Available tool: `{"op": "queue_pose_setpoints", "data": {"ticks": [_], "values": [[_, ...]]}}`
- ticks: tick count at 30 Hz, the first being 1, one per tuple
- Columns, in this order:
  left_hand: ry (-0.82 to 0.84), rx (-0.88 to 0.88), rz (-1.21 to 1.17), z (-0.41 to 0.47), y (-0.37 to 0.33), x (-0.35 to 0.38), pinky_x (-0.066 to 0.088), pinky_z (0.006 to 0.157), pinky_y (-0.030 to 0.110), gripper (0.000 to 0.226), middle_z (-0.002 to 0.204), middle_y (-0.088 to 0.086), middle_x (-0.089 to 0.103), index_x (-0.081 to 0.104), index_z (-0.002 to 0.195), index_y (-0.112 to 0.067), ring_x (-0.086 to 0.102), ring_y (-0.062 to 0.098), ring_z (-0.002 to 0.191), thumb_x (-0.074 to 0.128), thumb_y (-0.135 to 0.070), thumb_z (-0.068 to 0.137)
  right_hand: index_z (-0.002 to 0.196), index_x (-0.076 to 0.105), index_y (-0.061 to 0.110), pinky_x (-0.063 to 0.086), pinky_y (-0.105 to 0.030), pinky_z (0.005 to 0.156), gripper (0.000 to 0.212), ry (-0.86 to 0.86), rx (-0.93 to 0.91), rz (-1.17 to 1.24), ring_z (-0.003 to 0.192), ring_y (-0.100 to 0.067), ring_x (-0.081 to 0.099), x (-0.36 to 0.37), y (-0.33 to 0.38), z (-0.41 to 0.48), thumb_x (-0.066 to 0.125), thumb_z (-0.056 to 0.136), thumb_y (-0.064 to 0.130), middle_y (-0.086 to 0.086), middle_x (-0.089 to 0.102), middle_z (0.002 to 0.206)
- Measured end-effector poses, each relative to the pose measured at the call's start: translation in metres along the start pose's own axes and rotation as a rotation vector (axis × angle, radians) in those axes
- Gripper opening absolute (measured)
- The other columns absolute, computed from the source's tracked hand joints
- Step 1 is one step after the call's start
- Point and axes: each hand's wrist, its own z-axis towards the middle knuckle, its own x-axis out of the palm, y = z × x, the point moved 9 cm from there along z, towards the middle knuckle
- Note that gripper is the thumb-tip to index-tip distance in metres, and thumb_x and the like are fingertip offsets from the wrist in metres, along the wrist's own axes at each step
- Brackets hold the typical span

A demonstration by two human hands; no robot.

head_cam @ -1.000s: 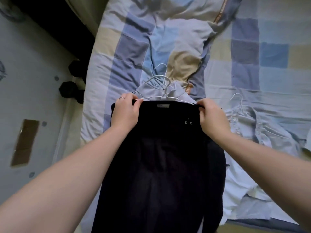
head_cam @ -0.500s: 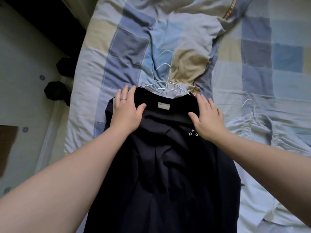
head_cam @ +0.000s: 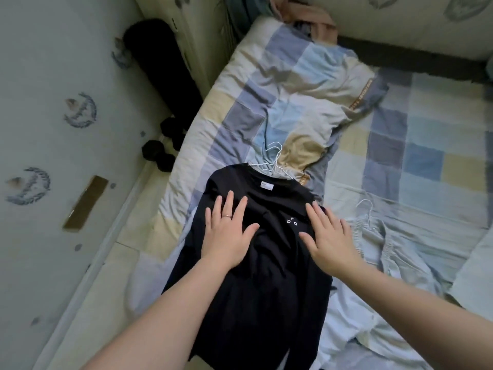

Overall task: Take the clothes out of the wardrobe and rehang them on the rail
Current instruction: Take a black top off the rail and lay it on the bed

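Change: both hands have slid down from the collar to the chest of the black shirt (head_cam: 266, 289).
Head view, shirt: spread front up on the bed (head_cam: 440, 156), collar and white label away from the person.
Left hand (head_cam: 229, 233): flat on the left side of the shirt, fingers straight and spread, grip open, ring on one finger.
Right hand (head_cam: 329, 241): flat on the right side, just beside the small white print, grip open.
Hangers (head_cam: 274, 158): white wire, on the checked quilt (head_cam: 293, 84) just beyond the collar.
Pale blue clothes (head_cam: 394, 252): crumpled on the bed, right of the shirt.
Dumbbells (head_cam: 157, 156): dark, on the floor left of the bed.
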Motion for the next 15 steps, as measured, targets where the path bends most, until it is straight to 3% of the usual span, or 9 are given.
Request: {"op": "queue_pose_setpoints", "data": {"ticks": [3,9,15], "values": [[-0.038,-0.066,-0.039,-0.061,-0.006,-0.020,-0.007,0.123,0.048,0.069,0.167,0.000,-0.011,0.002,0.159,-0.033,-0.019,0.022,0.151,0.025,-0.061,0.100,0.155,-0.005,0.035,0.001,-0.044,0.120,0.068,0.044,-0.117,-0.018,0.150,-0.014,-0.009,-0.013,0.024,-0.047,0.026,0.099,0.056,0.015,-0.007,0.163],[-0.128,-0.247,-0.123,-0.191,0.003,-0.032,-0.006,0.123,0.049,0.070,0.167,0.000,-0.012,-0.001,0.159,-0.034,-0.023,0.019,0.150,0.023,-0.062,0.100,0.154,-0.007,0.039,0.001,-0.044,0.121,0.074,0.079,-0.350,-0.068,0.150,-0.015,-0.011,-0.018,0.082,-0.141,0.007,0.087,0.067,0.017,-0.009,0.162],[-0.230,-0.476,-0.200,-0.314,0.024,-0.020,-0.005,0.122,0.052,0.073,0.166,0.000,-0.013,-0.005,0.158,-0.034,-0.021,0.024,0.151,0.025,-0.065,0.098,0.154,-0.006,0.038,0.000,-0.046,0.120,0.071,0.081,-0.579,-0.113,0.150,-0.014,-0.011,-0.011,0.141,-0.221,0.023,0.094,0.064,0.018,-0.010,0.161]]}}
